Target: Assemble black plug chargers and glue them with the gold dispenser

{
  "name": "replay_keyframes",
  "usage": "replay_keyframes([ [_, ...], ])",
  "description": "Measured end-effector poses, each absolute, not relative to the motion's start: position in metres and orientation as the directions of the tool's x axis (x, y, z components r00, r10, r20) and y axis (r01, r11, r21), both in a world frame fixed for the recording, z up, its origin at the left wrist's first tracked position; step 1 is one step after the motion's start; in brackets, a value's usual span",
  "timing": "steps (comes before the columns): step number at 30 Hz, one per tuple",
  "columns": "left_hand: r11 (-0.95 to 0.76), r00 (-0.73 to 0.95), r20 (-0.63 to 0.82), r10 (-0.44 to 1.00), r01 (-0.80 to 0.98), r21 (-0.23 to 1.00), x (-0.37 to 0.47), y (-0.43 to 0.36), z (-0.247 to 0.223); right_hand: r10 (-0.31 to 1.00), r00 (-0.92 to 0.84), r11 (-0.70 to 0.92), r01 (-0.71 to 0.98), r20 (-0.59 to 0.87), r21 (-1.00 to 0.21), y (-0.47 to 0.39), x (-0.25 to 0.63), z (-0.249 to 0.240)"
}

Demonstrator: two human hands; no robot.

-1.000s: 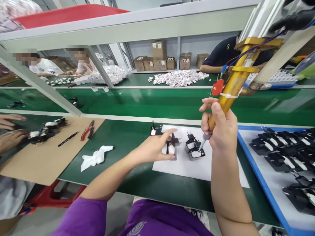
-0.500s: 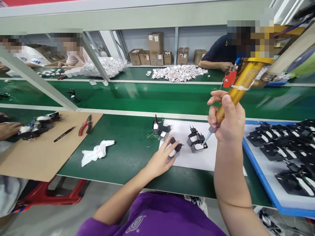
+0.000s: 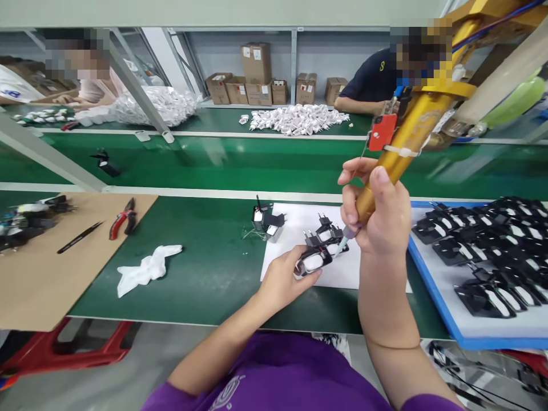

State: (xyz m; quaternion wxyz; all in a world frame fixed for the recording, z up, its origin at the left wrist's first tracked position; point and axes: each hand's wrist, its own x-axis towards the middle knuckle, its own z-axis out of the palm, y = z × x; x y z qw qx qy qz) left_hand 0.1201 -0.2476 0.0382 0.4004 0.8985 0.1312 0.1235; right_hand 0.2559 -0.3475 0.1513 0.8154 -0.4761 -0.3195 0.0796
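Observation:
My left hand [image 3: 287, 279] is closed around a black plug adapter [image 3: 314, 261] with a white part inside, tilted over the front of a white sheet [image 3: 282, 214]. In my right hand [image 3: 379, 208] is a gold glue dispenser [image 3: 400, 149], a thick tube with a red switch [image 3: 382, 132] tied to it. The pale tapered nozzle [image 3: 341, 245] points down-left at more black adapters [image 3: 327, 233] on the sheet, close to the held one. Whether the tip touches one I cannot tell. Another opened adapter [image 3: 268, 218] with loose wires lies at the sheet's left edge.
On the right, a blue-edged tray [image 3: 432, 285] holds rows of black adapters [image 3: 492, 299]. To the left are a crumpled white cloth [image 3: 149, 267], red-handled pliers [image 3: 123, 218] and tweezers [image 3: 79, 237]. Across the green belt, a person [image 3: 372, 80] sits near a pile of white parts [image 3: 299, 119].
My left hand has picked up and turned its adapter, bringing it right beside the others under the nozzle. My right hand still grips the dispenser. The whole view has shifted slightly.

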Motion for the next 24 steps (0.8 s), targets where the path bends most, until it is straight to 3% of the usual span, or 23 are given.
replay_keyframes([
  [8, -0.67, 0.908, 0.269, 0.321, 0.017, 0.742, 0.13, -0.259, 0.065, 0.415, 0.793, 0.534, 0.184, 0.446, -0.825, -0.347, 0.258, 0.15],
  [18, -0.675, 0.889, 0.291, 0.354, 0.028, 0.737, 0.13, -0.261, 0.067, 0.413, 0.765, 0.579, 0.198, 0.494, -0.791, -0.346, 0.262, 0.146],
  [24, -0.6, 0.901, 0.186, 0.393, 0.098, 0.794, 0.136, -0.266, 0.06, 0.407, 0.773, 0.56, 0.211, 0.487, -0.801, -0.345, 0.261, 0.146],
])
